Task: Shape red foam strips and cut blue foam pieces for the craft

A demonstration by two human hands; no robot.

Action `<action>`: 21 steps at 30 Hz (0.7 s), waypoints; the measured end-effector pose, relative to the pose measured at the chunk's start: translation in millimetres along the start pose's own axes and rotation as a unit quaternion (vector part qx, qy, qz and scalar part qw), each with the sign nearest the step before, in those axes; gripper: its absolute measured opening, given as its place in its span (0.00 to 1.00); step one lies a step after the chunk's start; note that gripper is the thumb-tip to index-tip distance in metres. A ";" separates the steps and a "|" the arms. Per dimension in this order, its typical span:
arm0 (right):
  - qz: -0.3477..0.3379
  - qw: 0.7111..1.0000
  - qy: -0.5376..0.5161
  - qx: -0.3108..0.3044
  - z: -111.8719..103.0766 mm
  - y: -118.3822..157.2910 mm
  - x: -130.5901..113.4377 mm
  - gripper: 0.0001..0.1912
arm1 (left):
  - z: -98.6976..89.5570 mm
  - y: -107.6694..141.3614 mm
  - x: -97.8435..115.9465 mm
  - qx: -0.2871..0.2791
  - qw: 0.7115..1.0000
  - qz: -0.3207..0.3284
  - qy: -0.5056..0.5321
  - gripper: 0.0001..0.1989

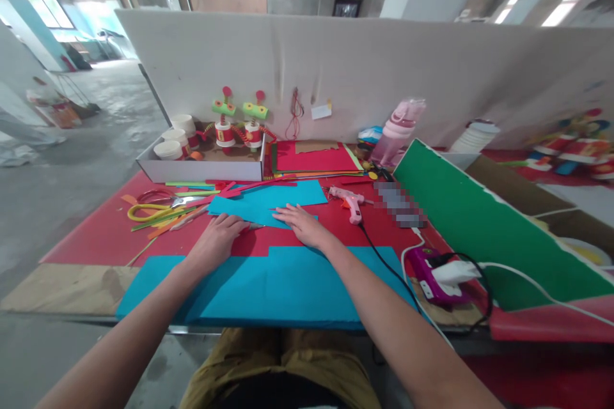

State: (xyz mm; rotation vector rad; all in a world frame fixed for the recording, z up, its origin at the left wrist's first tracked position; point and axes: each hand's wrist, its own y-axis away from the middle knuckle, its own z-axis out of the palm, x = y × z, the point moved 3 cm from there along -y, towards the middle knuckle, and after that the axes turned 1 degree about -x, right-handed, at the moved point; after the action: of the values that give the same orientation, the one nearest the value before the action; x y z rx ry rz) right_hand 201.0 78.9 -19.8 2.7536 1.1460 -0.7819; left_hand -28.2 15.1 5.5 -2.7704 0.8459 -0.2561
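A strip of light blue paper (261, 203) lies on the red table cover, with both my hands on its near edge. My left hand (217, 244) rests at the paper's left part, fingers stretched forward and slightly bent. Just right of those fingertips shows a slim grey object (256, 225), too small to name. My right hand (303, 226) lies flat on the paper's right part, fingers extended and pointing left. Close to my body, a larger blue sheet (288, 291) covers the table's front edge beneath my forearms.
Yellow-handled scissors (148, 211) lie among coloured paper strips at left. A white box (204, 170) holds paper cups and two cup figures. Stacked coloured sheets (311, 158) lie behind. At right are a pink glue gun (352, 201), a purple power strip (439, 284), cables and a green board (480, 223).
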 end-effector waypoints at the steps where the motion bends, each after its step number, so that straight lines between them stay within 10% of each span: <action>1: 0.000 1.000 0.001 -0.001 0.1 -0.2 0.0 0.27 | 0.7 -0.4 1.1 -0.001 1.000 0.003 -0.001 0.19; 21: -0.006 1.000 -0.002 0.002 0.1 -0.4 2.2 0.36 | 9.0 -14.8 25.1 -0.003 0.999 0.032 0.006 0.20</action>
State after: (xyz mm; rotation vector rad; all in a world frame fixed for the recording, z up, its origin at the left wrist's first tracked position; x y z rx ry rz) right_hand 202.1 80.6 -20.9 2.7490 1.1611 -0.7915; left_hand 2.2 14.3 3.4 -2.7451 0.9369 -0.2586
